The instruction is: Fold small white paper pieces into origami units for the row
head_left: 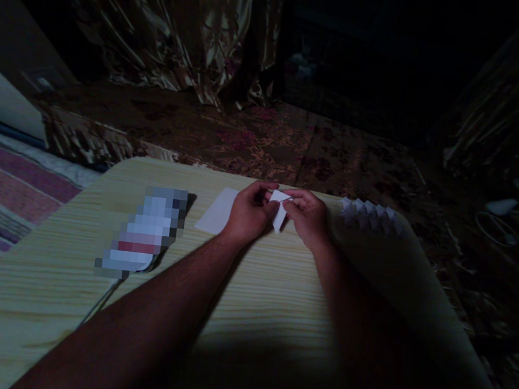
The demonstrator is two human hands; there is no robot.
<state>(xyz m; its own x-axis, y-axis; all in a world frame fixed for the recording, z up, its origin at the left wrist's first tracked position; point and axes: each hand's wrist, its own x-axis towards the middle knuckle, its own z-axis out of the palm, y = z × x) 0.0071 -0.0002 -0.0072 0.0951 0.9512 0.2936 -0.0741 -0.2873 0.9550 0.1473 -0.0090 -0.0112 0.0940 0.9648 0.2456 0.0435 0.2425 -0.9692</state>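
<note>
Both of my hands meet over the far middle of a pale wooden table. My left hand and my right hand pinch a small folded white paper piece between their fingertips, held just above the tabletop. A flat white paper sheet lies on the table just left of my left hand. A row of several small folded white paper pieces sits near the table's far right edge, right of my right hand.
A blurred-out object lies on the table's left part, with a thin cable trailing from it toward the near edge. Patterned dark carpet and curtains lie beyond. A striped cloth is at left. The room is dim.
</note>
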